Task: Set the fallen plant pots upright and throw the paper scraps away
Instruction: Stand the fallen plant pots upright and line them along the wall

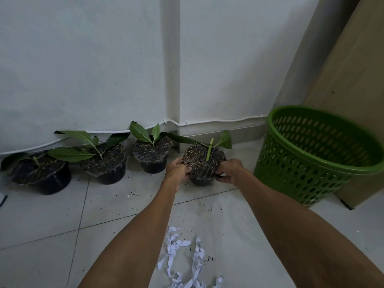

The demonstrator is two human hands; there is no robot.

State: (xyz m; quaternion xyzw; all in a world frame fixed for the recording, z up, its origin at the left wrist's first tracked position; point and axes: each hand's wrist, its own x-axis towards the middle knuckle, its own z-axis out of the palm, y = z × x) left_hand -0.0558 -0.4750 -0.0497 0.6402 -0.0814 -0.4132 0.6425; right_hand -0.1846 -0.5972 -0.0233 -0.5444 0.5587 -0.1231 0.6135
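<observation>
Several black plant pots with green leaves stand in a row along the wall. My left hand (176,170) and my right hand (230,170) grip the rim of the rightmost pot (204,163) from either side; it sits on the floor, its soil face tilted toward me. To its left stand another pot (152,154), a third pot (105,163) and the far-left pot (41,175). A pile of white paper scraps (185,258) lies on the tiles between my forearms, close to me.
A green perforated waste basket (311,159) stands at the right, against a tan cabinet (349,84). A white cable (224,121) runs along the wall base. Dark soil crumbs are scattered over the white floor tiles (52,217).
</observation>
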